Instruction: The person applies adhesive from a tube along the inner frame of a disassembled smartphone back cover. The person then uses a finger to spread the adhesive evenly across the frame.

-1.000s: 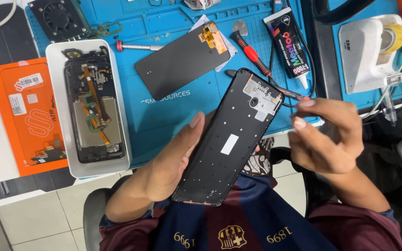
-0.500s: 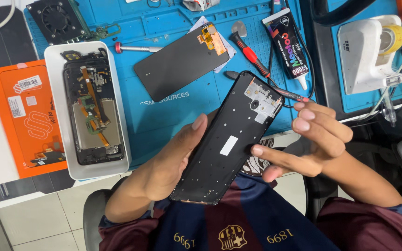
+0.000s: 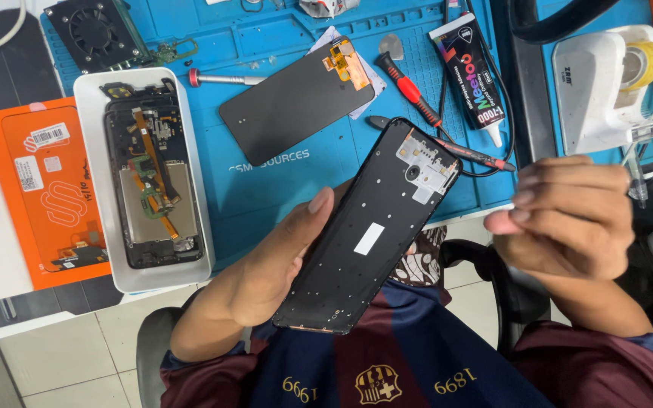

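My left hand [image 3: 266,272] cradles a long black phone frame [image 3: 372,227] from underneath, thumb along its left edge. The frame tilts up to the right, inner side up, with a small white sticker in the middle and a grey metal plate near its top end. My right hand [image 3: 568,219] hovers to the right of the frame, clear of it, with fingers curled together and nothing visible in them.
On the blue work mat [image 3: 266,181] lie a black screen panel with an orange flex [image 3: 289,106], a red-handled screwdriver [image 3: 406,83], a black glue tube [image 3: 471,68] and a thin dark tool [image 3: 478,155]. A white tray [image 3: 88,151] holds an opened phone [image 3: 153,189], beside an orange box [image 3: 39,189].
My right hand has let go of the frame's right edge and drawn away to the right. The left hand still holds the frame in about the same place.
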